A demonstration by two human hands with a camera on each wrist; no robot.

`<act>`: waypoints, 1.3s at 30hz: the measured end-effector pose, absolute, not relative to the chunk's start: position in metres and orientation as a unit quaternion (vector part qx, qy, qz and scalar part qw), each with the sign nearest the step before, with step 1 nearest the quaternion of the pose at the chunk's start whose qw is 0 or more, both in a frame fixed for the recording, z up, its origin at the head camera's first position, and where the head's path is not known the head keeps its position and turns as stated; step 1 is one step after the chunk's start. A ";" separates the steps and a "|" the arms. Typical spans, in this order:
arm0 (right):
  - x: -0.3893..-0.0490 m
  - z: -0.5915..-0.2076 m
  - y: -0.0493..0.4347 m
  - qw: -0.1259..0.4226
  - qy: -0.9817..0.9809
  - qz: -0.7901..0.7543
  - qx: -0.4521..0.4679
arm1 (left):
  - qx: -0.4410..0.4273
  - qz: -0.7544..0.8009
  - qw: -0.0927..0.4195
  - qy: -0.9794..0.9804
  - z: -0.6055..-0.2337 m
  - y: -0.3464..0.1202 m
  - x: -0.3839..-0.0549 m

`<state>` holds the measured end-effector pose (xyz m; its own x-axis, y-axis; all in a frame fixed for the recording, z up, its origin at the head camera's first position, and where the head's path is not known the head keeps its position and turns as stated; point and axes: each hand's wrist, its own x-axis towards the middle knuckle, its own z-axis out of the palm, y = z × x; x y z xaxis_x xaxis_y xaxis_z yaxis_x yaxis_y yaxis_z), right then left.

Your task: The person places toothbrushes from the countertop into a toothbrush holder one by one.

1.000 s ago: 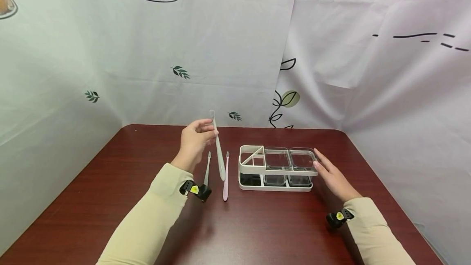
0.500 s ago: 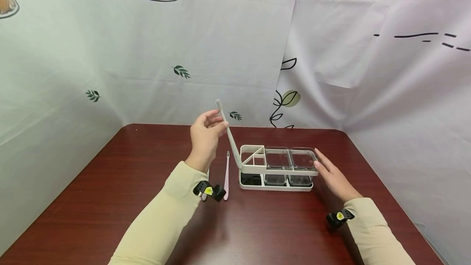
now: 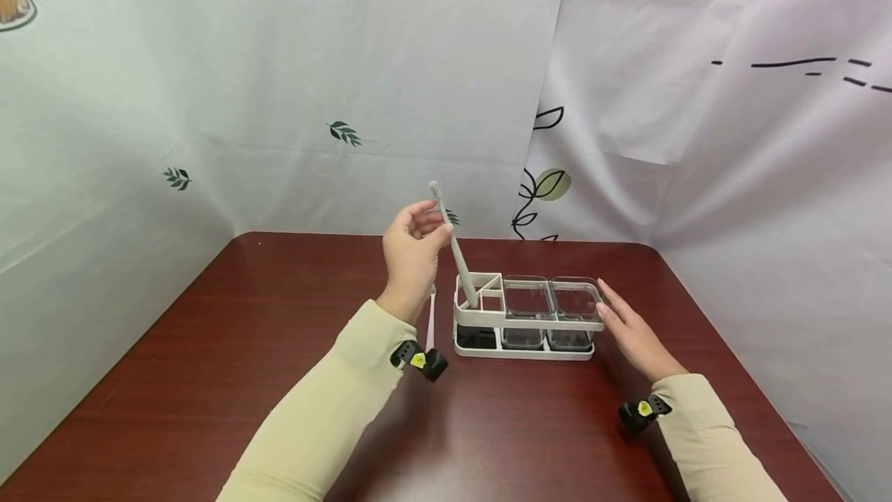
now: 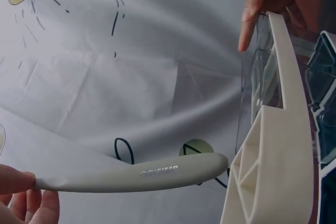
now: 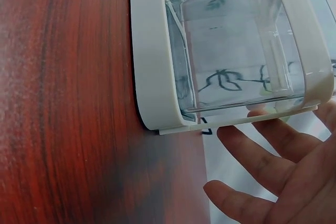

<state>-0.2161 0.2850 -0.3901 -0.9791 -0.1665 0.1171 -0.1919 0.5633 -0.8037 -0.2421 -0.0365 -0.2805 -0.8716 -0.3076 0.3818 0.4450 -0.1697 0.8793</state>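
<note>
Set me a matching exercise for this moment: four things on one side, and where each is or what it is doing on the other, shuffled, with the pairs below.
Things
1. Left hand
2. Right hand
3. Pink toothbrush
4. Clear cups

Places and states
A. Lying on the table, partly hidden from the head camera
B. At the right end of the white holder
C. Set inside the holder's frame
D. Pinching the pale toothbrush

Pairs: 1-D, 2-B, 3-A, 4-C

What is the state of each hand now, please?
Left hand: holding the pale toothbrush.
Right hand: open, fingers touching the end of the white holder.
</note>
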 end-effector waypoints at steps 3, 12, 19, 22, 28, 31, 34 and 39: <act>-0.216 -0.390 0.285 0.014 -0.886 0.453 0.100 | -0.065 -0.757 0.251 -0.600 -0.281 -0.032 -0.243; -0.215 -0.388 0.285 0.012 -0.892 0.442 0.098 | -0.073 -0.738 0.260 -0.618 -0.286 -0.021 -0.247; -0.215 -0.387 0.286 0.012 -0.894 0.437 0.095 | -0.093 -0.711 0.251 -0.650 -0.294 -0.011 -0.248; -0.216 -0.388 0.286 0.013 -0.894 0.437 0.095 | -0.097 -0.696 0.248 -0.667 -0.298 -0.008 -0.248; -0.217 -0.389 0.287 0.015 -0.893 0.439 0.095 | -0.113 -0.688 0.233 -0.678 -0.309 -0.001 -0.249; -0.217 -0.389 0.287 0.015 -0.894 0.437 0.095 | -0.111 -0.692 0.215 -0.680 -0.315 0.002 -0.249; -0.217 -0.389 0.288 0.012 -0.895 0.435 0.096 | -0.101 -0.690 0.205 -0.687 -0.318 0.005 -0.248; -0.217 -0.389 0.288 0.006 -0.896 0.434 0.092 | -0.093 -0.686 0.197 -0.695 -0.323 0.009 -0.248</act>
<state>-0.2174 0.2876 -0.3890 -0.9830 -0.1598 0.0902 -0.1699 0.6069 -0.7764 -0.2481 0.0089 -0.3226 -0.9050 -0.1414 0.4013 0.3994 0.0427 0.9158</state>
